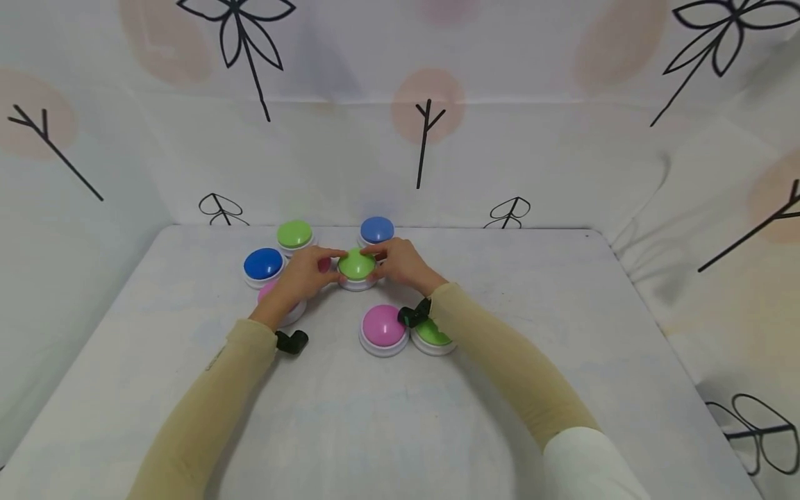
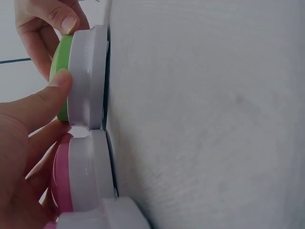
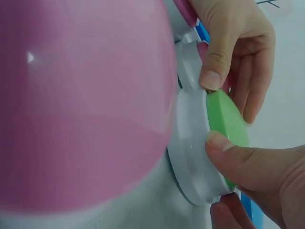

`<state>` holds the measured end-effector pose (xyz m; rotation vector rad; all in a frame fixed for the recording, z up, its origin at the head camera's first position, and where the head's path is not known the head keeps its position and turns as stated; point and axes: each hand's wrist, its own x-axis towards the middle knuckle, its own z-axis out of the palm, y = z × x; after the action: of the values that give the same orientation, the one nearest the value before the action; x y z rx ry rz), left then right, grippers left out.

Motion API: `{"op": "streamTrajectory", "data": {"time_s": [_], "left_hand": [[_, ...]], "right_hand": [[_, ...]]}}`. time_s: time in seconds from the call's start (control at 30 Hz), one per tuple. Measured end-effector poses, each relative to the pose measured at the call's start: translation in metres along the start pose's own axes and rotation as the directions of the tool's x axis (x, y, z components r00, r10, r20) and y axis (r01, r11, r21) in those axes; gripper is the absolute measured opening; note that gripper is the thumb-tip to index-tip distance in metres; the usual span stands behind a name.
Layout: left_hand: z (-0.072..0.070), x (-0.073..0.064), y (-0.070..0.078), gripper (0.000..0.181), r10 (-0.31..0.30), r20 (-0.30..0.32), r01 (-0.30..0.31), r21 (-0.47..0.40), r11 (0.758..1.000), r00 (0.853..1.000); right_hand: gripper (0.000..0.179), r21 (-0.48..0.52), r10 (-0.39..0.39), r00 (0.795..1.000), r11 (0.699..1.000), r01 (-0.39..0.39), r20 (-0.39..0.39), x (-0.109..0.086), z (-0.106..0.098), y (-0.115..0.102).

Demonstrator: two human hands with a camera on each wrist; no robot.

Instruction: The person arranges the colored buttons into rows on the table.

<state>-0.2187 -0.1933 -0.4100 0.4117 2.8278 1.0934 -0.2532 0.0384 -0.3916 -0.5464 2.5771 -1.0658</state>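
A green push button with a domed top and white base is held between both hands at the back middle of the table. My left hand grips its left side, thumb on the near side of the dome and fingers behind. From the right, my right hand pinches the same button with thumb and fingers. A darker pink button stands beside the green one, its base right at the green button's base and partly hidden by left fingers. Behind the right fingers is a blue button.
Left of the hands stand another green button, a blue button and a pink button partly under the left wrist. Nearer sit a pink button and a green button, overlapped by the right wrist camera. Patterned cloth hangs behind the table.
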Motion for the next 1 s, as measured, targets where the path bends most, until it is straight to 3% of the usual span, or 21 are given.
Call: {"op": "streamTrajectory", "data": {"time_s": [0.37, 0.57, 0.8, 1.0], "left_hand": [[-0.003, -0.005, 0.007, 0.05, -0.02, -0.014, 0.02, -0.017, 1.0, 1.0], [-0.006, -0.007, 0.014, 0.051, -0.024, -0.023, 0.024, -0.017, 1.0, 0.999], [-0.005, -0.008, 0.02, 0.049, -0.049, -0.029, 0.046, -0.078, 0.996, 0.998], [-0.004, -0.009, 0.031, 0.047, 0.055, -0.026, -0.057, -0.104, 0.993, 0.998]], "right_hand": [[0.058, 0.009, 0.011, 1.0, 1.0, -0.011, -0.02, -0.004, -0.001, -0.001], [0.055, 0.004, -0.021, 0.999, 1.0, 0.021, -0.035, -0.009, -0.005, -0.002], [0.051, 0.061, -0.052, 0.997, 0.997, 0.055, -0.061, -0.023, -0.012, 0.0], [0.049, 0.133, -0.08, 0.993, 0.987, 0.09, -0.082, -0.037, -0.017, 0.004]]}}
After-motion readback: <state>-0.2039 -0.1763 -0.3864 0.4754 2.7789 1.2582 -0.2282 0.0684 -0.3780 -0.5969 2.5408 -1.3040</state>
